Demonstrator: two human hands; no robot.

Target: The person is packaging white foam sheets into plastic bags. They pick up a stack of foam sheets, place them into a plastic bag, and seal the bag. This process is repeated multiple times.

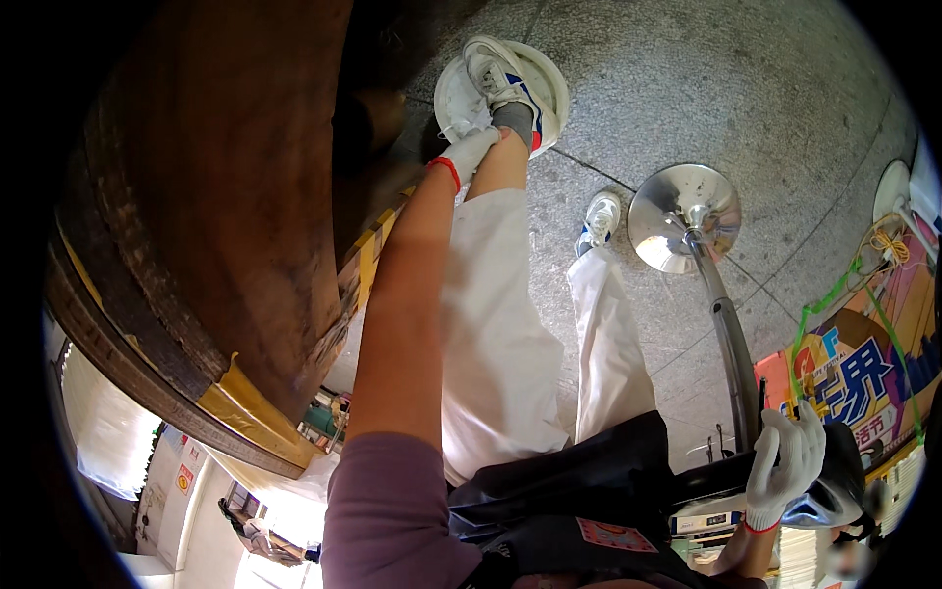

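My left hand (471, 152) touches my leg (500, 165), near the shoe (508, 86) on the round white thing (555, 83); I can't tell if it grips. My right hand (790, 456) has fingers apart, near the metal pole (725, 329).

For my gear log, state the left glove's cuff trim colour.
The cuff trim is red, clearest in the head view.
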